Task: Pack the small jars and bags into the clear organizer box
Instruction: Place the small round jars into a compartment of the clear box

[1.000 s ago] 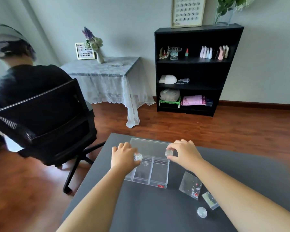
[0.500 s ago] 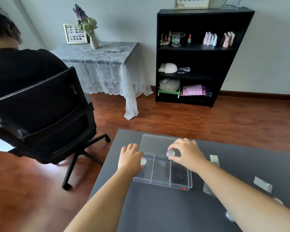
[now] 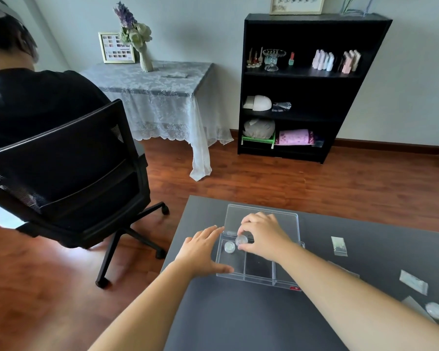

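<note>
Lowering a small round clear jar (image 3: 241, 240) into the left compartment of the clear plastic organizer box (image 3: 257, 269) on the dark grey desk (image 3: 238, 320), the right hand (image 3: 265, 235) is pinching it while the left hand (image 3: 203, 252), spread flat and empty, is steadying the box, and next calls for release beside the first small jar (image 3: 229, 247).

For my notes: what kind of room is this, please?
Probably a nail salon or home nail studio: nail polish bottles on the black bookshelf, a framed nail-colour chart, a white dome-shaped nail lamp.

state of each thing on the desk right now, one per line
organizer box: lid open, laid back flat
jar in box: resting in left compartment
second jar: pinched by right hand
left hand: open, steadying the box
third jar: loose on desk
bags: unpacked
</note>
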Motion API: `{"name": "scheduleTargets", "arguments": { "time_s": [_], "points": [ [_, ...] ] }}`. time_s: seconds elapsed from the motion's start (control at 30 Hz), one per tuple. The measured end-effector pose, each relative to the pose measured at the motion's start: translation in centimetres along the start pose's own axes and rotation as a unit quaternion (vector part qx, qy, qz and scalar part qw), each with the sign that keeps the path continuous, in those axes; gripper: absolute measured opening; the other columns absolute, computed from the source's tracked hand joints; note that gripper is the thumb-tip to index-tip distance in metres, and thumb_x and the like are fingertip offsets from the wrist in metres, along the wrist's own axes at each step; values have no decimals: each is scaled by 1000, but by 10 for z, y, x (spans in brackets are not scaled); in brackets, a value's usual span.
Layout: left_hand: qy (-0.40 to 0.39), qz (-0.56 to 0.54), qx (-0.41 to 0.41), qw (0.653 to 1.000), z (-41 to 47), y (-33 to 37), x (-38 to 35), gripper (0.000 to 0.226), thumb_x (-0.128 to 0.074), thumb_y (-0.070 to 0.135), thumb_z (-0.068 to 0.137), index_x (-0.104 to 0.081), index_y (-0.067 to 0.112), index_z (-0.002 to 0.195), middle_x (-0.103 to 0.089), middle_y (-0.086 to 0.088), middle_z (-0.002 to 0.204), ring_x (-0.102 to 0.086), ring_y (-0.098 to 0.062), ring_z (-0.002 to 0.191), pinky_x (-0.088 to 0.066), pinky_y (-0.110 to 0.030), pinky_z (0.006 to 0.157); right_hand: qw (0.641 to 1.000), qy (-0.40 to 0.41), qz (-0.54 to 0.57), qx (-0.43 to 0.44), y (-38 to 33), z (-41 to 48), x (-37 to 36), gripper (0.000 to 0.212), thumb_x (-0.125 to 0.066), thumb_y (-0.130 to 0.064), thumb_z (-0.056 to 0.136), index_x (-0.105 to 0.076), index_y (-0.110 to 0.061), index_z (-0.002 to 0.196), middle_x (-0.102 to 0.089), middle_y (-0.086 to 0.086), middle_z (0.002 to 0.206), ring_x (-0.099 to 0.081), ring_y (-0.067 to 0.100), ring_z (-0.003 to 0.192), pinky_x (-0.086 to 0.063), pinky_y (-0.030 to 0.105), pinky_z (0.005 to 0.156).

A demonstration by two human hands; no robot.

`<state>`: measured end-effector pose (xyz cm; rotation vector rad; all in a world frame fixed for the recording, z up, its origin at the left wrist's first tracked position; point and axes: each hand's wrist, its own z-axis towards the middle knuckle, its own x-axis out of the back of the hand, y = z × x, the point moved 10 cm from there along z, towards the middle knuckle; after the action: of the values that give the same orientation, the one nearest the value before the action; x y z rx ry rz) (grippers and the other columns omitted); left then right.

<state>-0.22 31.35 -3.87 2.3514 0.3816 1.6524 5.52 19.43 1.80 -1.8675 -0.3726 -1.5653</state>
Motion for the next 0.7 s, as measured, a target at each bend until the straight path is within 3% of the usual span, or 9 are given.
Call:
{"name": "scheduleTargets", "arguments": {
  "time_s": [0.1,0.37,0.7],
  "points": [
    [-14,7,-7,1000,2,-4,-7,118,-66,78,57,-2,39,148,-10,8,161,-16,-19,146,-18,-46,116,999,-18,-48,4,-6,5,-14,33,-63,-45,81,-67,-26,107,-56,-6,129,-41,19,124,-27,37,100],
    [-4,-7,-13,1000,4,-7,-7,119,-68,78,54,-5,41,147,-13,8,160,-15,-19,146,-19,-46,115,988,-63,-136,-19,-7,14,-37,41,-66,-47,78,-69,-19,108,-55,-2,133,-39,22,128,-30,39,103],
    [-28,4,-22,999,11,2,0,120,-65,82,53,-3,40,147,-10,5,161,-14,-23,146,-17,-50,116,998,-41,-40,-9,-1,5,-11,37,-66,-42,83,-66,-21,113,-54,-2,134,-42,20,126,-33,38,103]
  ]
}}
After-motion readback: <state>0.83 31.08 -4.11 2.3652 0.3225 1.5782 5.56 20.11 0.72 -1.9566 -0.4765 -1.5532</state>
